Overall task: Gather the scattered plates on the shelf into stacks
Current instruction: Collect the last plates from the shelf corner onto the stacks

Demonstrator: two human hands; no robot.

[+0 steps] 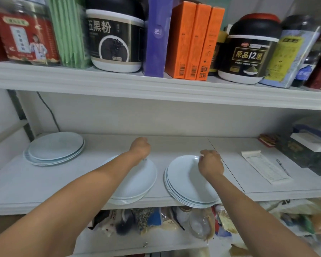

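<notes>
Three stacks of pale blue plates sit on the white middle shelf (44,184). One stack (54,148) lies at the back left. A middle stack (137,180) and a right stack (185,182) sit at the shelf's front edge, the right one overhanging it slightly. My left hand (140,148) reaches over the far rim of the middle stack, fingers curled down onto that rim. My right hand (210,163) curls its fingers at the far right rim of the right stack. The fingertips of both hands are hidden.
A notepad (265,166) and a pen (283,166) lie right of the plates, with dark boxes (308,151) at the far right. Jars and orange boxes (195,41) fill the shelf above. Bags and a glass jar (200,222) crowd the shelf below.
</notes>
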